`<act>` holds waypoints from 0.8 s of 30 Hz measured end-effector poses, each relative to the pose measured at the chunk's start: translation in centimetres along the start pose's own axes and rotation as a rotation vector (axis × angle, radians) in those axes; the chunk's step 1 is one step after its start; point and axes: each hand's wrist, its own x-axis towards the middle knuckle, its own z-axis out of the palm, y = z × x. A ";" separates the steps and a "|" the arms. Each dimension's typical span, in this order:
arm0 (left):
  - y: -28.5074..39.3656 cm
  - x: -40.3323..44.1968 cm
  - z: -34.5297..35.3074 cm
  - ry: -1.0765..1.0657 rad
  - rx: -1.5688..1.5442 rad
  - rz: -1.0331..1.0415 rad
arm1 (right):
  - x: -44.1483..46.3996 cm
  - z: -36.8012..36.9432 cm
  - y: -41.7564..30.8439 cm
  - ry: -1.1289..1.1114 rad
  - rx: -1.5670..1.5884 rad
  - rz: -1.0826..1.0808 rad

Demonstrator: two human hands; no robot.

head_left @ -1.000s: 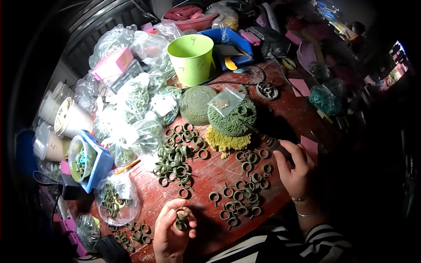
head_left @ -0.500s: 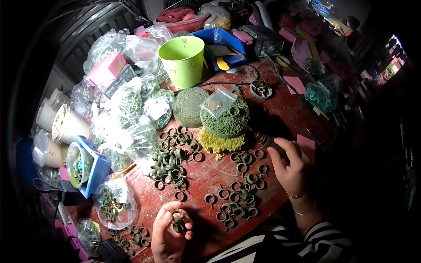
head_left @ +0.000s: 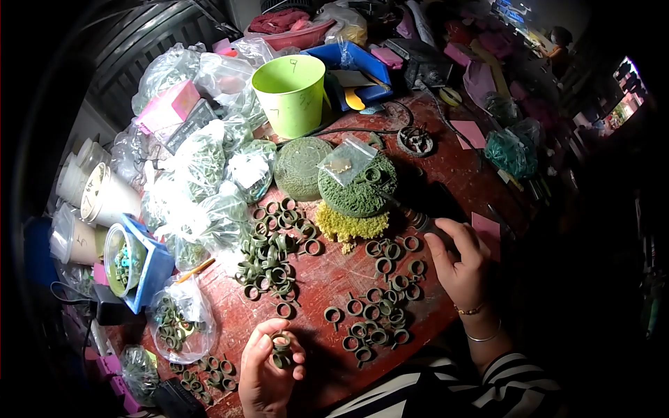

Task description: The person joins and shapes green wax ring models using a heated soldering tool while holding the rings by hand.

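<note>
Several dark green rings [head_left: 281, 350] are pinched between the thumb and fingers of my left hand [head_left: 265, 373], low over the front of the table. My right hand [head_left: 461, 259] is closed around a slim tool with a dark handle [head_left: 420, 221]. Its thin tip points at the edge of a round, rough green block [head_left: 359, 191], and whether it touches I cannot tell. On that block lie a loose ring [head_left: 373, 175] and a small clear bag [head_left: 346, 161]. Crumbly yellow material [head_left: 352, 224] sits under the block.
Loose green rings form a left pile [head_left: 268, 261] and a right pile [head_left: 376, 324] on the red table [head_left: 327, 272]. A second green disc [head_left: 302, 169], a lime bucket [head_left: 289, 97], filled plastic bags [head_left: 202, 160] and a blue tray [head_left: 155, 268] stand around. A cable [head_left: 362, 131] crosses the back.
Both hands keep nearly the same place and grip. The view shifts very slightly; no ring or other object has visibly been moved.
</note>
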 end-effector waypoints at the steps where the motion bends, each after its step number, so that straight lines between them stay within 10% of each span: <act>1: -0.1 0.0 -0.2 0.000 0.000 0.000 | 0.0 0.0 0.0 0.002 0.002 -0.002; 24: -0.2 0.0 0.0 -0.029 -0.121 0.012 | 0.3 -0.1 -0.8 -0.003 -0.032 0.038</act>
